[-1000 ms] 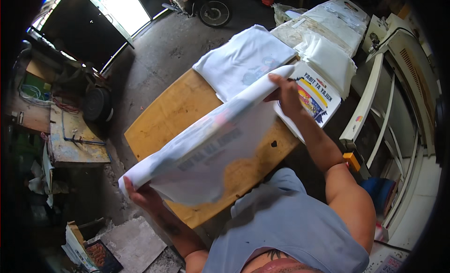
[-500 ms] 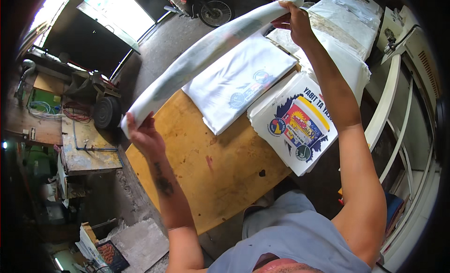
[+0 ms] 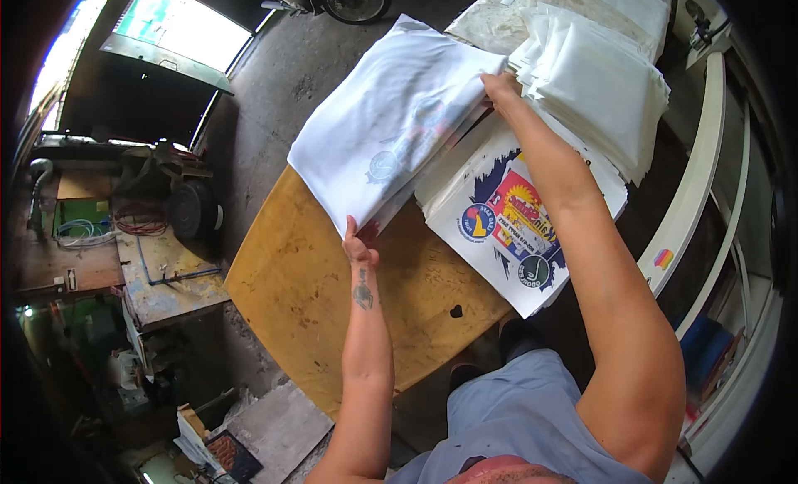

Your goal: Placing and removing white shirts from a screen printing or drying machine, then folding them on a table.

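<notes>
A white folded cloth [image 3: 374, 110] lies over the far part of the yellow table, with a faint print showing through near its right side. My left hand [image 3: 360, 244] is closed on its near corner. At the right end of the same cloth, my right hand [image 3: 500, 89] pinches the edge, fingers partly hidden under it. The near edge between the hands is slightly raised. Beside the cloth, below my right forearm, sits a stack of white printed sheets [image 3: 474, 255] with a colourful design on top.
The yellow table [image 3: 332, 293] has stains and a dark hole near its front edge. More white sheets [image 3: 598, 89] are piled at the far right. A white curved machine frame [image 3: 694, 185] stands right of them. At left is a cluttered workbench [image 3: 162, 276]; a motorcycle wheel [image 3: 356, 0] shows at the back.
The cloth stretched up between my hands has come down onto the folded cloth on the table. My left hand has moved right and my right hand down, both still holding it.
</notes>
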`<state>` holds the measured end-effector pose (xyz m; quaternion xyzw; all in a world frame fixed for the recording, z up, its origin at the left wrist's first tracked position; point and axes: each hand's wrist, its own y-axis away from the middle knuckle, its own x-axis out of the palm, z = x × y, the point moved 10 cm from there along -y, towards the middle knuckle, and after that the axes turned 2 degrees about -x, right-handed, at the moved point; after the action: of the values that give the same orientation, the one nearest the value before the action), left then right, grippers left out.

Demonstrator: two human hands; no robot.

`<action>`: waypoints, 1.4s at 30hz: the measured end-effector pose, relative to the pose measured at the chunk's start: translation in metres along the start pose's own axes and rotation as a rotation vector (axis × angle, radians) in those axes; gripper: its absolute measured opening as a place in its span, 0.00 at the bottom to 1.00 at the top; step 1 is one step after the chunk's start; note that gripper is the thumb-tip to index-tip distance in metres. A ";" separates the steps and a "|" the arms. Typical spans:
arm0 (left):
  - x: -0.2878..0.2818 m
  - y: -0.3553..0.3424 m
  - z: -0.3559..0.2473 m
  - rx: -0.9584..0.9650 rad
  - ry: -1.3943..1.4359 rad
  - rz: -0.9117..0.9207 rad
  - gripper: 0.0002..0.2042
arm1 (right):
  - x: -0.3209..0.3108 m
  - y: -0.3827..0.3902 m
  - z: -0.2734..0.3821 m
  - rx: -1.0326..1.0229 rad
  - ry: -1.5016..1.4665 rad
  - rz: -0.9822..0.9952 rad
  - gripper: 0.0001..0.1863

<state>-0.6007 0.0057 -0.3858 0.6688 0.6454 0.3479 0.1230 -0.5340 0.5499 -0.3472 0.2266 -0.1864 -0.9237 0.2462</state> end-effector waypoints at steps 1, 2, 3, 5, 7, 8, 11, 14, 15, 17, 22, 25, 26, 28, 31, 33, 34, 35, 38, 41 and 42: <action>0.007 -0.002 0.002 0.001 -0.007 0.022 0.27 | -0.017 0.012 0.013 0.021 -0.061 -0.019 0.33; 0.009 -0.001 0.009 -0.032 -0.017 0.028 0.27 | -0.024 0.001 0.006 0.016 -0.074 -0.034 0.33; 0.013 -0.001 0.015 -0.063 -0.027 0.033 0.28 | -0.035 -0.006 -0.002 0.033 -0.130 -0.113 0.32; 0.047 0.024 0.027 -0.129 -0.104 0.007 0.27 | -0.072 -0.005 -0.037 0.082 -0.180 -0.241 0.31; 0.066 0.043 0.017 -0.087 -0.333 0.183 0.26 | -0.090 0.027 0.010 -0.221 0.235 -0.389 0.29; 0.040 0.050 0.011 -0.083 -0.408 0.185 0.21 | -0.075 0.074 0.036 -0.472 0.188 -0.428 0.25; -0.005 0.120 0.007 0.435 -0.969 0.193 0.18 | -0.050 0.194 0.030 -0.907 0.260 -0.327 0.20; -0.058 0.235 0.043 1.013 -1.285 0.296 0.22 | -0.047 0.327 -0.030 -1.015 0.386 -0.310 0.17; -0.075 0.266 0.059 0.982 -1.373 0.300 0.23 | -0.060 0.377 -0.045 -1.052 0.460 -0.354 0.15; -0.126 0.324 0.079 0.920 -1.523 0.298 0.26 | -0.083 0.458 -0.092 -1.171 0.452 -0.328 0.13; -0.297 0.431 0.110 0.772 -1.727 0.183 0.30 | -0.099 0.620 -0.237 -1.033 0.376 0.081 0.10; -0.362 0.437 0.140 0.430 -1.648 0.197 0.31 | -0.141 0.625 -0.433 -0.349 0.724 0.255 0.11; -0.399 0.437 0.165 0.045 -1.506 0.170 0.30 | -0.167 0.624 -0.530 0.188 0.493 0.310 0.16; -0.483 0.437 0.204 -0.015 -1.294 0.161 0.25 | -0.219 0.623 -0.637 0.452 0.536 0.088 0.18; -0.553 0.419 0.257 -0.068 -1.368 0.214 0.24 | -0.218 0.696 -0.604 0.638 0.643 0.077 0.22; -0.535 0.415 0.245 -0.124 -0.946 0.244 0.24 | -0.229 0.672 -0.618 0.420 0.778 0.070 0.22; -0.545 0.417 0.244 -0.166 -0.720 0.206 0.24 | -0.216 0.675 -0.597 0.309 0.786 0.150 0.21; -0.534 0.419 0.243 -0.151 -0.719 0.238 0.24 | -0.227 0.683 -0.575 0.301 0.773 0.118 0.21; -0.554 0.417 0.243 -0.076 -1.297 0.193 0.23 | -0.205 0.705 -0.548 0.224 0.602 0.158 0.20; -0.539 0.421 0.227 0.113 -1.310 0.274 0.21 | -0.220 0.727 -0.558 0.329 0.711 -0.029 0.18; -0.535 0.423 0.226 0.118 -1.322 0.282 0.21 | -0.218 0.731 -0.566 0.301 0.756 -0.036 0.15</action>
<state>-0.0908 -0.4951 -0.4550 0.8244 0.3588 -0.1573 0.4084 0.1951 -0.0558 -0.4108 0.5869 -0.2118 -0.7420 0.2451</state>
